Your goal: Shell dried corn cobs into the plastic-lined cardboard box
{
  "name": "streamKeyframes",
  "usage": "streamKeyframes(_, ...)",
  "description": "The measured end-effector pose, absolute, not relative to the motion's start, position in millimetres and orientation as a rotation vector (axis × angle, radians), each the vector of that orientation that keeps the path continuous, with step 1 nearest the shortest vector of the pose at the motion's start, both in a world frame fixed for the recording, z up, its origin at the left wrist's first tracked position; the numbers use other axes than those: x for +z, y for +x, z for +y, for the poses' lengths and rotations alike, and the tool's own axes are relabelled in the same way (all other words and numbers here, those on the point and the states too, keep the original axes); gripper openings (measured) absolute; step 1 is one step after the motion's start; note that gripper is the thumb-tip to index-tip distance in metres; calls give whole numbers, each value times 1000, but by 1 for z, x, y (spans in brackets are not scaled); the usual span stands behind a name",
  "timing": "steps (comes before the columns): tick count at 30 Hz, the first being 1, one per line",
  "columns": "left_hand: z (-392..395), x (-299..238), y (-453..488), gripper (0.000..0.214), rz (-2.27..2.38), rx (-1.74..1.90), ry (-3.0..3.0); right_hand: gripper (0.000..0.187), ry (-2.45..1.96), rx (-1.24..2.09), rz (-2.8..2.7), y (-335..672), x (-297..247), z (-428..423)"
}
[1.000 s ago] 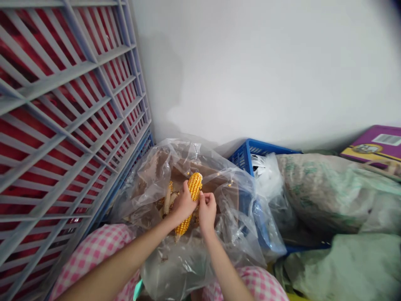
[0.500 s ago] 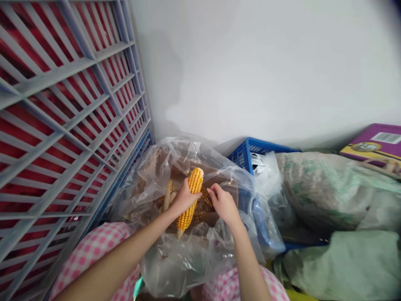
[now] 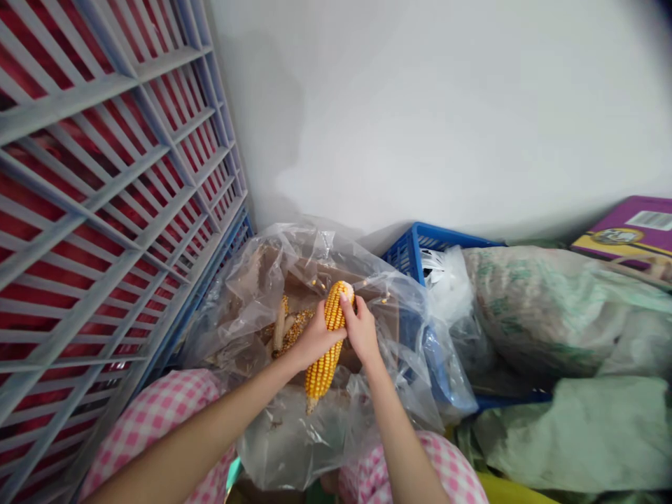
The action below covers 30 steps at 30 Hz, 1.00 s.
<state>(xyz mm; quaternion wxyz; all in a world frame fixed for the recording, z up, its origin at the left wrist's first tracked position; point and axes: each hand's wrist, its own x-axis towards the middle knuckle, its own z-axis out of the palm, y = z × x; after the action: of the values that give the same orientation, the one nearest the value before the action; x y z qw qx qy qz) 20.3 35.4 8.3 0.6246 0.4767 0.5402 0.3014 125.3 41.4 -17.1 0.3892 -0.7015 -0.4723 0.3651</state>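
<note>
A yellow corn cob [image 3: 324, 371], full of kernels, is tilted over a cardboard box [image 3: 299, 273] lined with clear plastic. My left hand [image 3: 318, 338] is wrapped around the cob's middle. Near its upper end, my right hand [image 3: 362, 329] grips the cob from the right, with the thumb pressed on the kernels. Inside the box lie a bare cob [image 3: 279, 329] and loose corn kernels [image 3: 298, 327]. A few kernels also cling to the plastic sheet [image 3: 336, 245] by the far rim.
Close on the left rises a grey slatted crate [image 3: 141, 161] with red material behind it. A blue basket [image 3: 420, 245] holding plastic bags stands to the right, beside a full woven sack [image 3: 540, 308]. Behind the sack is a purple box [image 3: 630, 234]. A white wall [image 3: 446, 119] closes off the back.
My right hand has moved up and left onto the cob's upper end, where before it was apart from it. The cob and my left hand have shifted slightly right.
</note>
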Motion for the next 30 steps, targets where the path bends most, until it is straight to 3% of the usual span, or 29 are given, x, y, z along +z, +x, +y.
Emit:
streamKeyframes(13,40,5,17,45,1087,661,889,48,-1799,984,-1078,139,-13,43)
streamKeyframes(26,34,3,17,38,1090,631,989,42,-1868,890,-1274,131,-14,40)
streamKeyframes(30,37,9,16,37,1100,651,943,48,-1882,872,-1179,134,-15,41)
